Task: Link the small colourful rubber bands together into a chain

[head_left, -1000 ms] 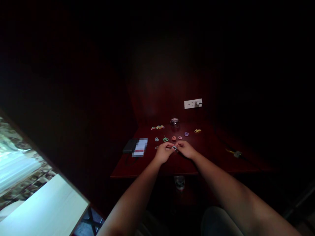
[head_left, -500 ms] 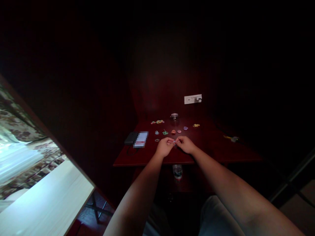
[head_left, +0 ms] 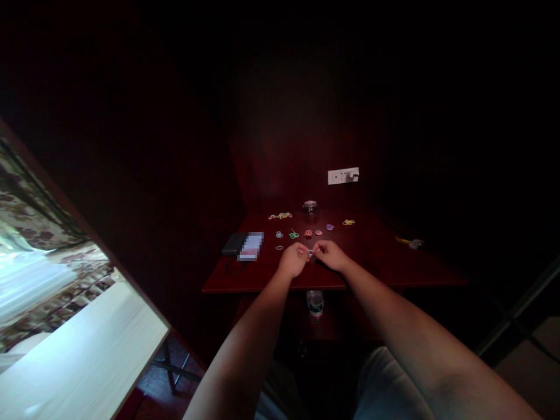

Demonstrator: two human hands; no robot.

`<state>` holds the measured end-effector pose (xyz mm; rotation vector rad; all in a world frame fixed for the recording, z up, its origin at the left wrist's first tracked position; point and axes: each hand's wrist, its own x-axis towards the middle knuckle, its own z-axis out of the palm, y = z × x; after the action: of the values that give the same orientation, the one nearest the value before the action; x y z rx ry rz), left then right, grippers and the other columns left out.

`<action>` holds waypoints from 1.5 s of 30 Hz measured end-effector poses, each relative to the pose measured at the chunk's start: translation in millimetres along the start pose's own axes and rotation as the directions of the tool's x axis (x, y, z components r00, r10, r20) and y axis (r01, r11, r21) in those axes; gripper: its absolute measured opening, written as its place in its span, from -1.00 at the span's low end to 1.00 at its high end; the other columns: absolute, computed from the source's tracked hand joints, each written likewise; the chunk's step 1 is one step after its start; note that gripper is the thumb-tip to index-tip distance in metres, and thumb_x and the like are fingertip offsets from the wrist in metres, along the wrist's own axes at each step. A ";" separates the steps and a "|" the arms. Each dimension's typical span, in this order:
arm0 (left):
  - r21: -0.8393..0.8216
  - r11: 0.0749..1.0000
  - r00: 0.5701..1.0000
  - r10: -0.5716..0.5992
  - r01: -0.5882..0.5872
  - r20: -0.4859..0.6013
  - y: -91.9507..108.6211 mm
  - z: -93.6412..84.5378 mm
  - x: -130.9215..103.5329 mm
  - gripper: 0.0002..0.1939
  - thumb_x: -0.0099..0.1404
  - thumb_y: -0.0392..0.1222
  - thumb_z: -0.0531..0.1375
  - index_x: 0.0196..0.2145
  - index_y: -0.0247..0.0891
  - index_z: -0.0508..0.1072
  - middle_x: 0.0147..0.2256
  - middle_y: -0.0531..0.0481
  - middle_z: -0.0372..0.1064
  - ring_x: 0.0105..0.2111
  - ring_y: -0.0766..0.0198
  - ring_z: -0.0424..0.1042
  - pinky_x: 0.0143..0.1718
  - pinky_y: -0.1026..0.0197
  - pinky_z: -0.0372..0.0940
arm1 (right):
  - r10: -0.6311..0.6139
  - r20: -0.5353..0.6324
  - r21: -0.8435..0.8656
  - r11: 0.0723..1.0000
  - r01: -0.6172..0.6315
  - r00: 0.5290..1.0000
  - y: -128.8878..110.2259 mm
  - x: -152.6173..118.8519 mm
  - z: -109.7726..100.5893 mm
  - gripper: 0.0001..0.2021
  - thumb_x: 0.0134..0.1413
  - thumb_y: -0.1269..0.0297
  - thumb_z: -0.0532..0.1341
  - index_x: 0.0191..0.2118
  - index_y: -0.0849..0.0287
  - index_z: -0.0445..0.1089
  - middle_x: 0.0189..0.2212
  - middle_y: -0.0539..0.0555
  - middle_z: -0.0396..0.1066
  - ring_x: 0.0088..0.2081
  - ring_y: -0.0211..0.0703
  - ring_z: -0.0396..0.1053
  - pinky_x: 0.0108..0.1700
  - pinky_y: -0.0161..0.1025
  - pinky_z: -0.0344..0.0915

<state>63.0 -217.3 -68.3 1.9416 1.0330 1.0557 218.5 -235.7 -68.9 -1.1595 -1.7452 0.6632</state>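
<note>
Above the front of the dark red desk, my left hand and my right hand pinch a small pale purple band between them. It looks slightly stretched; the fingers hide its ends. Just beyond lie little bunches of coloured bands: blue, green, orange, pink, purple and yellow. A single pale ring rests left of my left hand. Farther back is a mixed-colour bunch.
A clear lidded jar stands at the back, below a wall socket. At left are a black case and a blurred phone-like screen. A yellow-handled tool lies right. A labelled bottle stands under the desk edge.
My hands have drawn very slightly apart, and more of the purple band shows between the fingertips. The view has shifted a little; the bunches on the desk stay in place.
</note>
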 end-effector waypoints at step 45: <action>-0.088 0.996 0.998 0.022 -0.017 0.059 0.7 -0.2 -1.1 -0.91 0.13 -0.25 0.09 -0.43 -0.34 0.33 -0.48 -0.02 0.40 -0.49 0.39 0.34 -0.41 0.32 0.22 | -0.004 -0.039 0.019 1.000 0.005 0.999 11.5 3.1 3.8 -0.92 -0.06 0.33 0.06 -0.49 0.19 0.20 -0.60 -0.04 0.29 -0.55 -0.31 0.19 -0.47 -0.37 0.09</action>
<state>62.6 -218.5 -67.9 1.9048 0.9221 1.0299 219.5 -228.0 -78.6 -1.1476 -1.7048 0.6497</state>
